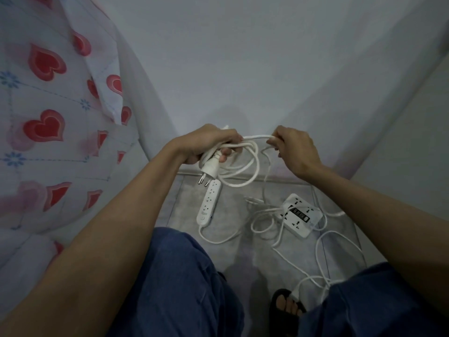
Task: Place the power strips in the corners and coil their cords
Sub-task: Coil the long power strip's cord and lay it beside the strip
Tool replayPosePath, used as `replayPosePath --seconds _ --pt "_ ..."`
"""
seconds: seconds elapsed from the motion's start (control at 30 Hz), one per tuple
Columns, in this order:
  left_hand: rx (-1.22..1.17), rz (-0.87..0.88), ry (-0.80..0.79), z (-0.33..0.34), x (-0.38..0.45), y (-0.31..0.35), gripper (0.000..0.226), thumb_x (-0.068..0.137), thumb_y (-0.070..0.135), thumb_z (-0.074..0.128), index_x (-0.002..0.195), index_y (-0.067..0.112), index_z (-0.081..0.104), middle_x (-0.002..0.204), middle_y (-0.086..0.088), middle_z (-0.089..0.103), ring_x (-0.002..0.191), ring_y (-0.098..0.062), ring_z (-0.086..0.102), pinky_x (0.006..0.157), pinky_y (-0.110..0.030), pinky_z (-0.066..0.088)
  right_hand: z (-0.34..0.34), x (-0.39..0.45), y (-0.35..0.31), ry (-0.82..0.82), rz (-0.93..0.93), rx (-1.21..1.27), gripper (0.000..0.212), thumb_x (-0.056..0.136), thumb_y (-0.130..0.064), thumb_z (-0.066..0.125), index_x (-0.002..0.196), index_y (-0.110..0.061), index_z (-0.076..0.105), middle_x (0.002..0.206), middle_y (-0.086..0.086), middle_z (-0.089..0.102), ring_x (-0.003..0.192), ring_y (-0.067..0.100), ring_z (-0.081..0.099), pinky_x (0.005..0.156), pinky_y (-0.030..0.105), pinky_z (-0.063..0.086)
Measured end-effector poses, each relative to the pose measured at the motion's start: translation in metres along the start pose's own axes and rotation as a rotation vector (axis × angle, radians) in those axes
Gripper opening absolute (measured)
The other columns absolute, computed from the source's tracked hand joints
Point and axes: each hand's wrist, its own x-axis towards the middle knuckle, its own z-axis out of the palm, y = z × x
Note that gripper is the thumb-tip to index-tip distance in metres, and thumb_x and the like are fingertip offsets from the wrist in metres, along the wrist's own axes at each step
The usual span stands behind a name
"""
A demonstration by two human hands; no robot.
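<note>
My left hand [209, 144] grips a bundle of white cord loops [243, 164], with the round two-pin plug [209, 172] hanging out below the fingers. My right hand [295, 148] pinches a stretch of the same cord [257, 137] running across from the left hand. A long narrow white power strip [209, 203] lies on the grey floor under the plug, its cord curling away from its near end. To the right lies a square white power strip [302, 215] with a dark panel, surrounded by its loose tangled cord [323, 254].
A mattress in heart-patterned sheet [48, 130] fills the left side. Pale walls [230, 69] meet the grey tiled floor [243, 239] just beyond the strips. My blue-trousered knees [184, 276] and a foot in a black sandal [286, 305] are at the bottom.
</note>
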Motion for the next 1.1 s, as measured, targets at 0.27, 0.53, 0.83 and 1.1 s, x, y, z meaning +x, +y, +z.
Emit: replayPosePath --seconds 0.27,0.53,0.83,1.1 --pt "-0.680 -0.089 -0.057 -0.005 -0.005 0.018 0.027 0.094 0.022 0.045 0.074 0.005 0.051 0.041 0.005 0.045 0.030 -0.003 0.041 0.035 -0.012 0.036 0.010 -0.004 -0.001 -0.219 0.073 0.043 0.011 0.089 -0.019 0.065 0.084 -0.011 0.070 0.072 -0.001 0.061 0.076 0.016 0.056 0.061 0.020 0.031" --pt "-1.196 0.063 0.152 -0.023 0.009 0.008 0.028 0.093 0.021 0.048 0.068 0.007 0.047 0.045 0.001 0.047 0.032 -0.006 0.046 0.035 -0.014 0.042 0.016 -0.014 -0.002 -0.120 0.233 0.514 0.026 0.087 0.013 0.057 0.110 0.007 0.069 0.096 0.025 0.070 0.085 0.029 0.071 0.071 0.018 0.058" --pt "-1.145 0.233 0.362 -0.028 0.007 0.009 0.032 0.094 0.026 0.043 0.066 0.010 0.050 0.049 -0.003 0.049 0.044 -0.018 0.051 0.059 -0.024 0.047 0.005 -0.019 0.026 -0.389 0.303 -0.059 0.016 0.089 -0.026 0.060 0.090 -0.029 0.075 0.081 -0.001 0.074 0.069 0.022 0.070 0.072 0.041 0.060" --pt "-1.317 0.463 0.414 -0.076 -0.009 0.010 0.019 0.081 0.016 0.049 0.063 0.012 0.053 0.053 0.000 0.051 0.052 -0.015 0.052 0.064 -0.024 0.049 0.007 -0.058 0.055 -1.036 0.211 -0.650 0.019 0.081 -0.021 0.069 0.097 -0.013 0.076 0.078 0.003 0.070 0.055 0.013 0.062 0.041 0.018 0.043"
